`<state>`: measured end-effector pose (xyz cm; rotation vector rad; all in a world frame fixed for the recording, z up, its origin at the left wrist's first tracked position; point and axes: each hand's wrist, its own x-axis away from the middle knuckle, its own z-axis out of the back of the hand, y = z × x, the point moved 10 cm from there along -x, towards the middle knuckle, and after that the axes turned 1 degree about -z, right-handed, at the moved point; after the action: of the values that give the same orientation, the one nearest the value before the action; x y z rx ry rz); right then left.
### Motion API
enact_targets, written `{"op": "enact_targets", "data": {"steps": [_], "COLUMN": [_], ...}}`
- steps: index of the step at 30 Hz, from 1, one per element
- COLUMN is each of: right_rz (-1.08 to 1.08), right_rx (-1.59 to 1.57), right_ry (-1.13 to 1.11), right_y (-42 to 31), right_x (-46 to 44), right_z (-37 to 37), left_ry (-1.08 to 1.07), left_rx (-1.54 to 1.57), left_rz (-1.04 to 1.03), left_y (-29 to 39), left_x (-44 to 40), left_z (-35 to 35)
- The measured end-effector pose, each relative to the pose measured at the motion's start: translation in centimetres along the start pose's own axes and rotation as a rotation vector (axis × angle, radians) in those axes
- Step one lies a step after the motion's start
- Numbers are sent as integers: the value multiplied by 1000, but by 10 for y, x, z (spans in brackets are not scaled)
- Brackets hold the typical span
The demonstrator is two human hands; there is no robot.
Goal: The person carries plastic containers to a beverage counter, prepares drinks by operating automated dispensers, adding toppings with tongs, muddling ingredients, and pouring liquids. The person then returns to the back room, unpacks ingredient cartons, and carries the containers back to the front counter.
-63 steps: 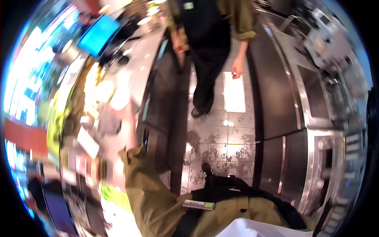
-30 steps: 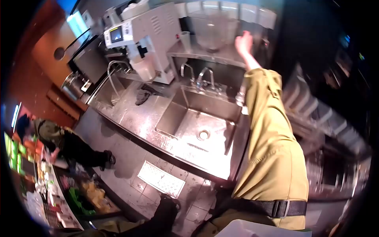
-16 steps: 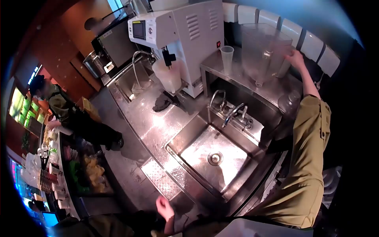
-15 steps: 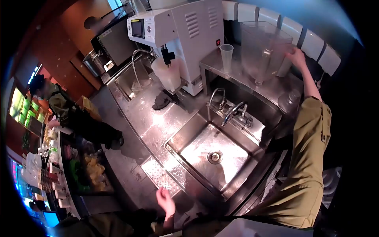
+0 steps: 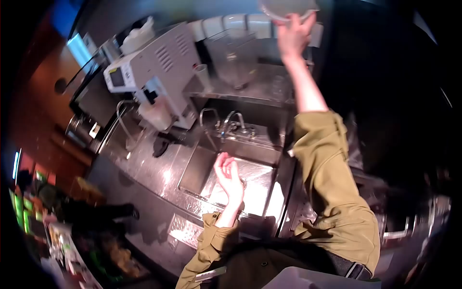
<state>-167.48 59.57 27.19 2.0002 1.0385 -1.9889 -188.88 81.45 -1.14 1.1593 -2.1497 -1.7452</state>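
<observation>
My right hand (image 5: 294,36) is raised high at the top of the view, its fingers closed on a pale, translucent round container (image 5: 288,6). The upper part of that container is cut off by the frame edge. Over the steel sink (image 5: 197,171) hovers my left hand (image 5: 230,178), its fingers loosely curled and apart, with nothing in it. A large clear square-sided container (image 5: 231,55) stands on the steel shelf behind the sink. Beside it is a tall clear plastic cup (image 5: 202,77).
Two curved taps (image 5: 235,118) rise at the sink's back edge. A white machine (image 5: 161,67) stands to the left, a pale jug (image 5: 156,114) under its spout. A dark cloth (image 5: 161,145) lies on the steel counter. Another person (image 5: 72,209) stands at a counter far left.
My right hand has left the shelf and risen with the translucent container. My left hand has moved up over the sink. The view has turned to the right.
</observation>
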Motion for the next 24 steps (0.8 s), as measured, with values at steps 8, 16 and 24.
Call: {"op": "enact_targets", "data": {"steps": [8, 16, 24], "right_rz": [-160, -548, -746], "right_rx": [-452, -90, 587], "right_ry": [-372, -971, -699], "right_y": [-101, -32, 107], "right_x": [123, 234, 158], "right_z": [249, 522, 871], "left_ry": [-86, -1252, -1663], "left_rx": [136, -45, 330], "left_rz": [-419, 314, 1357], "left_y": [100, 47, 9], "left_x": [39, 274, 692], "left_z": [16, -77, -268]}}
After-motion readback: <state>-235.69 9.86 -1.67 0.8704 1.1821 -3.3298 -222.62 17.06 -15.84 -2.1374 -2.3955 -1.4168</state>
